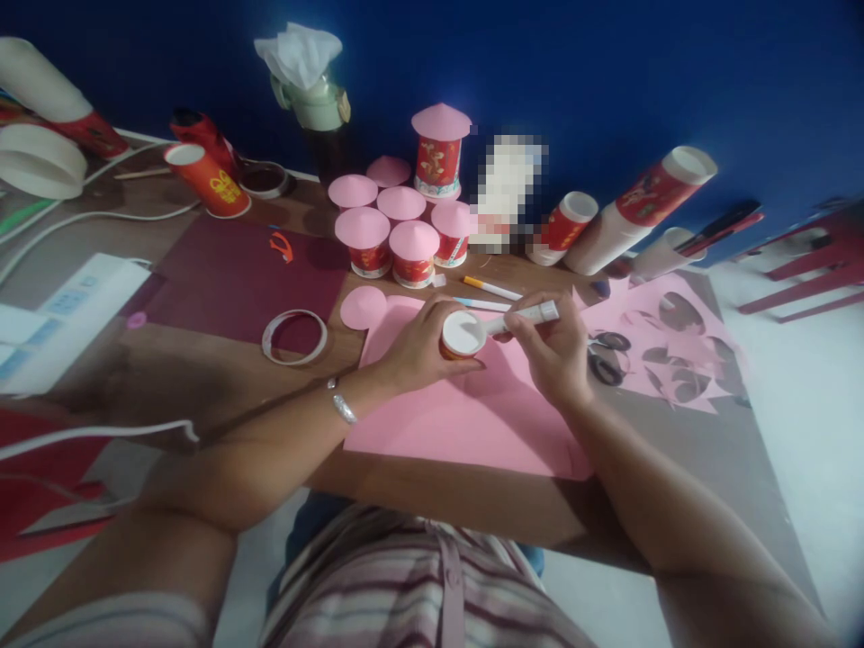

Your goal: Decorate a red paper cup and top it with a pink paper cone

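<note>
My left hand (419, 346) is wrapped round a small paper cup (463, 333), its white mouth tilted up towards me. In my right hand (559, 360) is a white glue stick (542, 312), gripped between thumb and fingers, with its tip end at the cup's rim; whether it touches is unclear. Both hands are above a pink paper sheet (432, 423). Left of the sheet lies a loose pink paper cone (363, 309). Just behind my hands are a yellow-capped pen (491, 288) and a light-blue pen (476, 304).
Several red cups with pink cone tops (415, 241) stand at the back, one stacked higher (440, 162). Scissors (607, 360) lie right by cut pink scraps (665, 342). A tape roll (295, 337), a red cup (209, 183) and a white power strip (74, 319) are left.
</note>
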Available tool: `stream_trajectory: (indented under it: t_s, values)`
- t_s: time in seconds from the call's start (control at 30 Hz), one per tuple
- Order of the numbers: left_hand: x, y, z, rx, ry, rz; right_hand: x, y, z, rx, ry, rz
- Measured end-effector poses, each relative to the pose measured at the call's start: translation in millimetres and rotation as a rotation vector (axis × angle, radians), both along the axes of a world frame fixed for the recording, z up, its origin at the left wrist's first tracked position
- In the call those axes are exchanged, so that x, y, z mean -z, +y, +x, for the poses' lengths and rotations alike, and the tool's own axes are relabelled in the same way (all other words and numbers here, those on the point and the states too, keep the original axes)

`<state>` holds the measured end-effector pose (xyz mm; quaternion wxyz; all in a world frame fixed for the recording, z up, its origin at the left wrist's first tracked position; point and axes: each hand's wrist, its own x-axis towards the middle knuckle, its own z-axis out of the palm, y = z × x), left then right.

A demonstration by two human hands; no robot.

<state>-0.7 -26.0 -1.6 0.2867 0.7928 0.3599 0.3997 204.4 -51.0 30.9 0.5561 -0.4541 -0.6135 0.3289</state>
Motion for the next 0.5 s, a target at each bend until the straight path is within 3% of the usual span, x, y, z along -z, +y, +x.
stream_trajectory:
  t_s: [0.5]
  values:
    - [-0.1, 0.1, 0.0, -0.001, 0.009, -0.004, -5.9, 1.0, 4.8, -0.028, -0.045, -0.058]
